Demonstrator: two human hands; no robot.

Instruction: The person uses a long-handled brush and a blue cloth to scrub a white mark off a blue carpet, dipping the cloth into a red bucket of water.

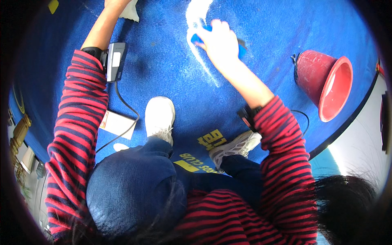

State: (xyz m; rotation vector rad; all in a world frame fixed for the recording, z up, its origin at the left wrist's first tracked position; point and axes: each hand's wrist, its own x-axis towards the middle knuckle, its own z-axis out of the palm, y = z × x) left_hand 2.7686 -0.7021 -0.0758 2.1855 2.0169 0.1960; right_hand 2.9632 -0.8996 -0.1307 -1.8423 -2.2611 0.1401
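My right hand (222,43) is closed over a blue hand-held tool (241,50), which my fingers mostly cover; its exact kind does not show. It presses on the blue carpet (163,69), beside a bright white streak (199,12) of powder or foam that curves down past my fingers. At the top edge, my left hand (116,3) is partly cut off by the frame. A thin white cloth-like piece (130,12) with a ragged edge hangs from it, casting a shadow on the carpet.
A red bucket (312,73) lies tipped at the right, its mouth facing away from my hand. A flat white card or box (118,124) lies left of my white shoe (160,116). A grey device (116,61) with a black cable is strapped to my left wrist.
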